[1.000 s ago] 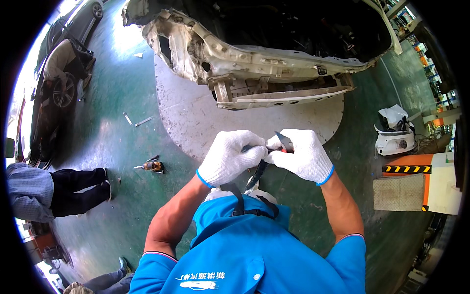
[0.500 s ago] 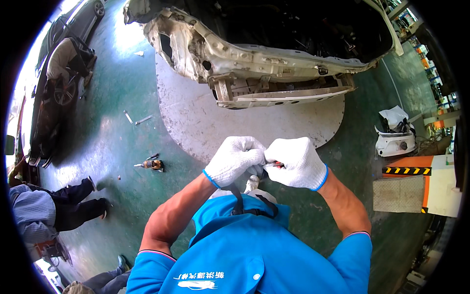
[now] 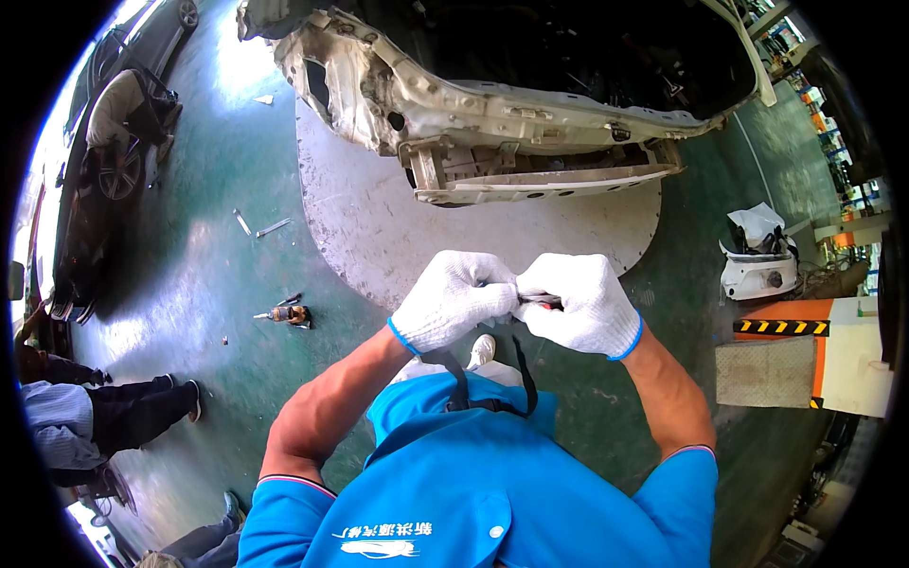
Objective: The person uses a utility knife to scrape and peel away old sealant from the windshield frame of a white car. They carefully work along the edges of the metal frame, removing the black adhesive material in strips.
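Both my hands wear white knitted gloves with blue cuffs and meet fingertip to fingertip in front of my blue shirt. My right hand [image 3: 579, 301] is closed round a small dark-and-red object [image 3: 542, 301]; only a bit shows between the fingers, too little to tell its kind. Thumb and curled fingers of my left hand [image 3: 453, 298] pinch right beside it, touching the right glove. Whatever the left fingers grip is hidden. Beneath the hands hangs a black strap [image 3: 524, 374], by the front of my blue clothing.
A stripped white car body [image 3: 492, 123] stands ahead over a pale round floor plate [image 3: 350, 227]. On the green floor lie a power tool [image 3: 287, 314] and wrenches [image 3: 273, 228]. At right are a white part [image 3: 757, 275] and an orange-and-white ramp [image 3: 772, 369]. People are at left by a dark car [image 3: 90, 208].
Both gloved hands have risen slightly, still together. More of the dark-and-red object shows at the right fingers. The person at left has shifted.
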### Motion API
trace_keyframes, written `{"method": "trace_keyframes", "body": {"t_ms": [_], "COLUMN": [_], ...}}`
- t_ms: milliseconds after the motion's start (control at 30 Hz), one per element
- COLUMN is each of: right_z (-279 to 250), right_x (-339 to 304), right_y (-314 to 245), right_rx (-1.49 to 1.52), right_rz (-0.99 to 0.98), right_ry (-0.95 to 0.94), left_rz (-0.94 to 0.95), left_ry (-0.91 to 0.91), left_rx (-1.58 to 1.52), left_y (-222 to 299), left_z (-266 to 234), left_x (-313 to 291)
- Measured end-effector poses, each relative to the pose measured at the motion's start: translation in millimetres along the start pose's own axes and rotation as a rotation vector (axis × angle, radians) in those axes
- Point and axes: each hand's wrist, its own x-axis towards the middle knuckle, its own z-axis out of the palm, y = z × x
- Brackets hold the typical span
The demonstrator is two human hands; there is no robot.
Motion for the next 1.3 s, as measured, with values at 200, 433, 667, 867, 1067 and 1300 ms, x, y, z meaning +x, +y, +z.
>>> {"method": "trace_keyframes", "body": {"t_ms": [200, 433, 667, 867, 1067, 1300], "right_z": [9.6, 19.0, -18.0, -23.5, -22.1, -16.6], "right_x": [-1.8, -12.5, -16.3, -15.6, -13.7, -8.0], "right_y": [3.5, 13.1, -3.0, -2.4, 1.3, 2.4], "right_rx": [-0.178, -0.320, 0.281, 0.381, 0.326, 0.264], "right_rz": [-0.182, -0.228, 0.283, 0.202, 0.191, 0.168], "right_ry": [0.067, -0.016, 0.014, 0.020, 0.015, 0.007], "left_rz": [-0.119, -0.263, -0.087, 0.010, 0.151, 0.244], "left_ry": [0.089, 0.068, -0.110, -0.127, -0.058, 0.039], "left_rx": [-0.263, -0.448, -0.447, -0.386, -0.172, 0.086], "left_y": [-4.0, -32.3, -5.9, 0.3, 4.5, 19.8], "left_z": [14.2, 18.0, 11.4, 9.5, 11.5, 6.9], "left_x": [-2.0, 4.5, -1.9, -6.6, -4.4, -2.1]}}
